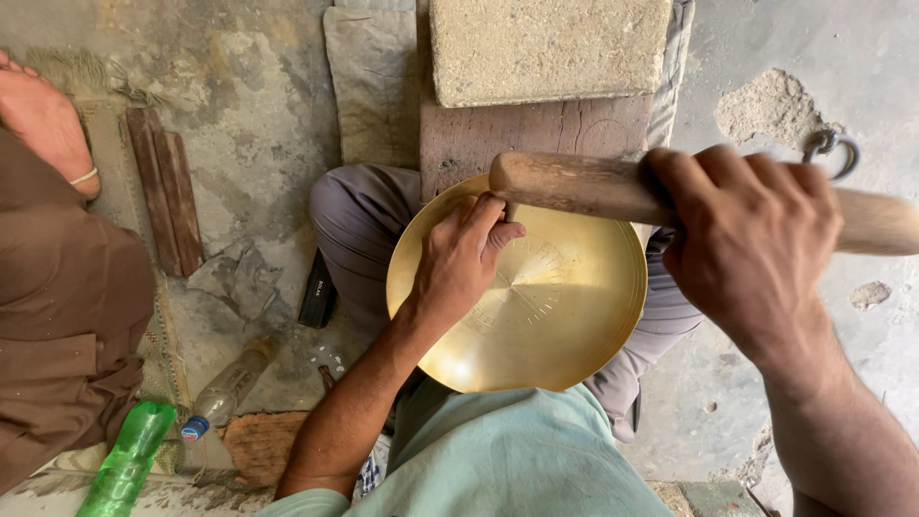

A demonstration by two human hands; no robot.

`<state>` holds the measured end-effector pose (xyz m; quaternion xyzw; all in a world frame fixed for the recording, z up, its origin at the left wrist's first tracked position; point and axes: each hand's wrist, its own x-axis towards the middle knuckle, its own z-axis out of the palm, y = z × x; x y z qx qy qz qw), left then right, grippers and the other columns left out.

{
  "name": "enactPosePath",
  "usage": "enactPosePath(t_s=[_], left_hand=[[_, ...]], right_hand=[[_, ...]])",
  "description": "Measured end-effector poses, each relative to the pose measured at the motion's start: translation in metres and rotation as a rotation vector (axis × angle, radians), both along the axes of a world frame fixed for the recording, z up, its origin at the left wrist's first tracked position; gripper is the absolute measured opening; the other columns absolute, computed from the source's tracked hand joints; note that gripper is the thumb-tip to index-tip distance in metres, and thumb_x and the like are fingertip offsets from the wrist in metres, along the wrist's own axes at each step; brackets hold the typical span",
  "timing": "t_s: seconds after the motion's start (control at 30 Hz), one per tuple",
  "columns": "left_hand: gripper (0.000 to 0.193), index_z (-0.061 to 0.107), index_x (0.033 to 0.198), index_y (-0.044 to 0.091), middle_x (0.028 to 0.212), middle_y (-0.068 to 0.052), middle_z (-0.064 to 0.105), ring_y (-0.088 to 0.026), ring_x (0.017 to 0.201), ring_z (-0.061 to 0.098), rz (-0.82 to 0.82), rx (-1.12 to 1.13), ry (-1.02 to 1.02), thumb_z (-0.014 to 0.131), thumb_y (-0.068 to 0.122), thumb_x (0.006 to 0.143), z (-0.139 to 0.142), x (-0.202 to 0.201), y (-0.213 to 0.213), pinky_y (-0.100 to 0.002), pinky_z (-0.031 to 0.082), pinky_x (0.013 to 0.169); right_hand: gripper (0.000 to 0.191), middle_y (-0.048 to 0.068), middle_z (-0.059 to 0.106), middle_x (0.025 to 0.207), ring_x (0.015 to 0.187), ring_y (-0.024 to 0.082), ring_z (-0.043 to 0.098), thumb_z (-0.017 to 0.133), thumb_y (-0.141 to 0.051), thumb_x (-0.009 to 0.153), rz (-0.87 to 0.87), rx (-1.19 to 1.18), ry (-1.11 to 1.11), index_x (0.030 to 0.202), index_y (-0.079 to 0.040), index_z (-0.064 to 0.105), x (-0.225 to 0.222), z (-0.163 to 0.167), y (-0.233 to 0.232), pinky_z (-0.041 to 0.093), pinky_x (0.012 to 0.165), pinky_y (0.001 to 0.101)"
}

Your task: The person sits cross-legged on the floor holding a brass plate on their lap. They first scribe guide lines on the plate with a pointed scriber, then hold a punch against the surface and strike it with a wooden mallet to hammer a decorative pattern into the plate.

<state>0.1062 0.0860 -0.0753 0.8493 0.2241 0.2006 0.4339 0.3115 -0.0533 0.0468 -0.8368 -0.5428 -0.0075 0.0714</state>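
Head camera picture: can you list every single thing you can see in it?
Brass dish: one, golden, on the lap, centre.
Wooden mallet: one, brown, above the dish.
Stone block: one, pale, top centre.
Wooden board: one, brown, under the block.
Wood strips: two, brown, on the floor, left.
Green bottle: one, lower left.
Clear bottle: one, beside it.
Metal hook: one, grey, right.
Another person: brown clothes, far left.
Left hand: on the dish, pinching something small.
Right hand: gripping the mallet.
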Motion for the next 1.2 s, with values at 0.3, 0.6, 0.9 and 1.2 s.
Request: enactPosePath(t_s=[0.3,0.6,0.9,1.2], left_hand=[[0.029,0.059,0.109,0.001,0.087,-0.012,0.064,-0.028,0.079,0.066,-0.009,-0.003,0.052,0.075,0.022,0.097,0.000,0.001,-0.001,-0.042,0.053,0.069],[0.022,0.057,0.111,0.001,0.091,-0.013,0.066,-0.029,0.082,0.069,0.078,-0.067,0.005,0.072,0.015,0.103,0.025,0.001,-0.010,-0.041,0.054,0.069],[0.026,0.048,0.114,0.001,0.091,-0.006,0.071,-0.014,0.080,0.076,0.223,-0.577,-0.025,0.065,0.019,0.104,0.014,0.010,-0.054,-0.028,0.059,0.066],[0.022,0.050,0.113,0.001,0.092,-0.007,0.067,-0.014,0.079,0.070,0.211,-0.423,-0.129,0.061,0.019,0.109,-0.002,0.011,-0.072,-0.028,0.058,0.068]], right_hand=[[0.038,0.008,0.073,0.097,0.068,0.020,0.063,0.068,-0.002,0.090,-0.079,-0.118,0.068,0.126,-0.016,0.069,0.001,0.004,-0.009,0.049,0.066,0.0380],[0.046,0.010,0.075,0.102,0.089,0.028,0.071,0.073,-0.004,0.080,-0.118,-0.024,0.015,0.126,-0.011,0.068,-0.027,0.014,-0.057,0.054,0.080,0.0450],[0.041,0.021,0.074,0.111,0.090,0.031,0.075,0.077,-0.010,0.093,-0.238,0.063,0.225,0.131,0.001,0.064,-0.014,0.005,-0.094,0.061,0.076,0.0402],[0.035,0.013,0.075,0.102,0.078,0.020,0.068,0.073,-0.006,0.099,-0.033,-0.010,-0.076,0.133,-0.004,0.068,0.015,0.008,-0.085,0.050,0.074,0.0339]])
